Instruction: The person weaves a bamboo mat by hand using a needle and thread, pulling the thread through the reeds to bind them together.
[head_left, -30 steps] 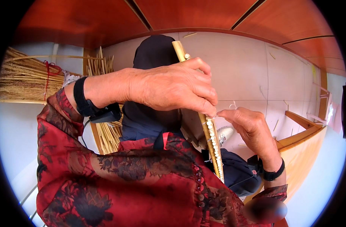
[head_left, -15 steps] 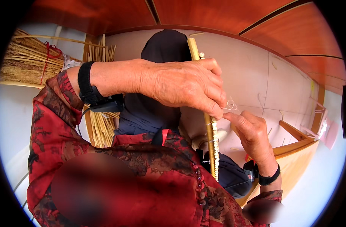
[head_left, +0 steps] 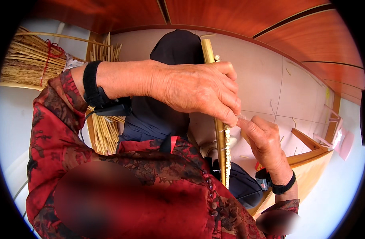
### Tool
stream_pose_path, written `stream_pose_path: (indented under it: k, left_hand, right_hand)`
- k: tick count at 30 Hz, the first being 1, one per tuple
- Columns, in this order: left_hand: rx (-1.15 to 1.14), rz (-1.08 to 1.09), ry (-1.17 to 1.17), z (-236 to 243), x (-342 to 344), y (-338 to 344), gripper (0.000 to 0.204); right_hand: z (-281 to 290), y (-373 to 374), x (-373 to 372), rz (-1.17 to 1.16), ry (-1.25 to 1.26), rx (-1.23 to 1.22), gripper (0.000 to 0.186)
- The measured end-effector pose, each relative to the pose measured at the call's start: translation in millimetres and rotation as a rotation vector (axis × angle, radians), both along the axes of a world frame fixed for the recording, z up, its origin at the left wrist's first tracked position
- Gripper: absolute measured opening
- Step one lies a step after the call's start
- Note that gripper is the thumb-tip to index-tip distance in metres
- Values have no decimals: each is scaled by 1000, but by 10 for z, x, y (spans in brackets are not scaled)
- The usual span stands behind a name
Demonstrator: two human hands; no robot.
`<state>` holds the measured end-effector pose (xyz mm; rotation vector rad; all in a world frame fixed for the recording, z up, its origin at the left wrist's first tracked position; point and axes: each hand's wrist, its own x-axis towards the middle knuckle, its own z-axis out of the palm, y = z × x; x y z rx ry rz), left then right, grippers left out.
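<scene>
A long yellow stalk stands slantwise in front of me, its upper end rising beyond my left hand. That hand is closed round it from the left, thumb and fingertips meeting on its right side. Along the stalk runs a row of small pale stalk ends, held close against it; part of the row is hidden under my fingers. My right hand is closed in a pinch beside the left thumb tip. A thin pale thread shows faintly at those fingertips.
On the left lies a straw bundle tied with red cord, and more cut stalks lie beside my leg. Red-brown cabinet fronts cross the far side. A wooden edge and a pink plastic object are at right. Stalk scraps lie on the tiles.
The loop of thread that stood out by my fingertips has shrunk and is now hardly visible. Both hands keep nearly the same place, with the stalk shifted slightly right at its upper end.
</scene>
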<state>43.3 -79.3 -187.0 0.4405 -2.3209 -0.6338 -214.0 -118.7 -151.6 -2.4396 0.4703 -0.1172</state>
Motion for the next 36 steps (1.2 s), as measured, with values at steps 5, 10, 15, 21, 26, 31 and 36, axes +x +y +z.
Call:
stream_pose_path:
  k: [5,10,15,21,26,31,36]
  left_hand:
    - [-8,-10,-8,19,-13,-34,22]
    - [-8,-6,-6,3,15,-22,21]
    - [-14,-14,18,-6,8,-37,21]
    - [-16,-12,6,-10,18,-27,22]
    - [-25,-15,9,-12,22,-44,22]
    - [-39,-28,0,-2,26,-63,22]
    - [-14,-22,-14,11,28,-103,21]
  right_hand:
    - [28,-35,5,31,-2,-48,47]
    - [21,-8,57,32,16,-33,46]
    - [21,-13,50,26,30,-21,46]
    - [-7,2,51,6,10,31,48]
    - [-9,-30,74,11,-13,73,50]
    - [9,-35,91,24,3,78,45]
    - [1,19,131,-32,-40,92,35]
